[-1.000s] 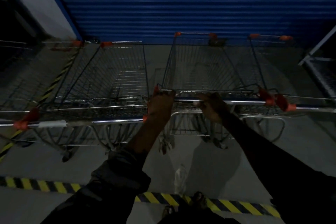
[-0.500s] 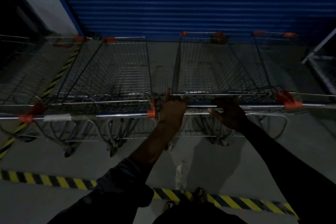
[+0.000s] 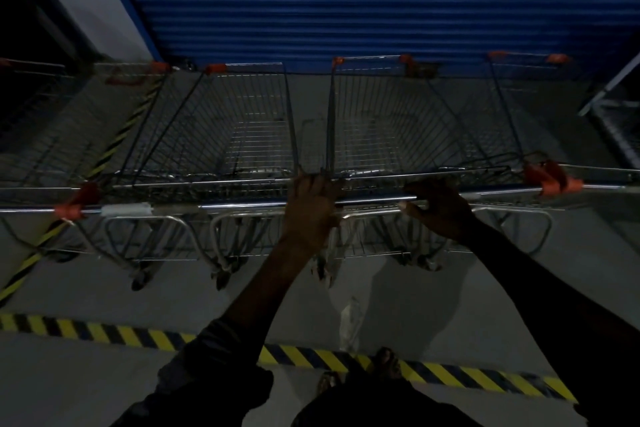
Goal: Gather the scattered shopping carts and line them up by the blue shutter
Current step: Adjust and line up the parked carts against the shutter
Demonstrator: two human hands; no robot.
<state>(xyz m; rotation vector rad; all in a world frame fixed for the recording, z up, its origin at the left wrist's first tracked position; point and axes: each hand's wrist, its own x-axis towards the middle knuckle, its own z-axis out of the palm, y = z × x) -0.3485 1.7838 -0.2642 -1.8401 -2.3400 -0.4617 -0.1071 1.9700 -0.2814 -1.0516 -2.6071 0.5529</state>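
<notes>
dim shutter [image 3: 346, 3], half-lost outer carts [image 3: 533, 107]

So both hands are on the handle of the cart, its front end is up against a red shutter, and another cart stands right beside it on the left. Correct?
Not quite: the shutter is blue, not red, as the head view shows. The rest holds: the left hand and right hand are on the handle of the cart, whose front end is up against it, and another cart stands right beside it on the left.

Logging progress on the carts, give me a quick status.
Left hand and right hand both on the cart handle. Cart nosed toward the blue shutter, beside neighbouring cart. Nothing blocking.
</notes>
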